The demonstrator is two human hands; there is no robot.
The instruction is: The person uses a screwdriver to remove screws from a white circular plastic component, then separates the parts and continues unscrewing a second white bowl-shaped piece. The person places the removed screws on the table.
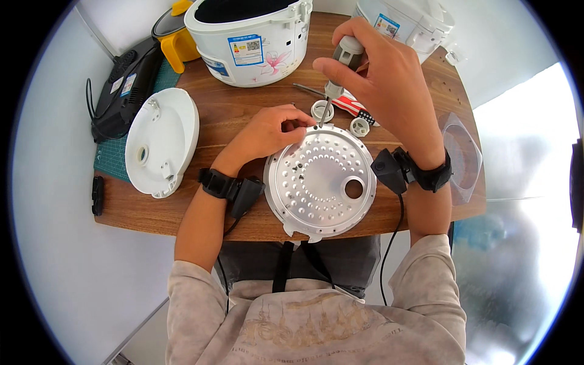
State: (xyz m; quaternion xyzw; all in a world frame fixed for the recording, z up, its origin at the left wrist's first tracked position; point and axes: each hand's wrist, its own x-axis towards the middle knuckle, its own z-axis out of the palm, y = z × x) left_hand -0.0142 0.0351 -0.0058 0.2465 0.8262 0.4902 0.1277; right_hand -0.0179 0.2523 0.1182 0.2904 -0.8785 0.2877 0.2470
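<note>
A round silver metal plate (322, 176) with rings of dimples and one large hole lies near the table's front edge. My right hand (380, 73) grips the grey handle of a screwdriver (348, 53). Its shaft slants down to the plate's far rim, with the tip beside a small dark screw (316, 128). My left hand (271, 131) has its thumb and fingers closed at that same rim, left of the tip; whatever they pinch is too small to make out. A few dark screws (298, 170) lie loose on the plate.
Beyond the plate are a white ring (322, 111), a white cap (359, 127) and a red-handled tool (350, 103). A white lid (162, 143) lies left. A white rice cooker body (249, 48) stands behind, a clear plastic piece (462, 158) right, black device (125, 85) far left.
</note>
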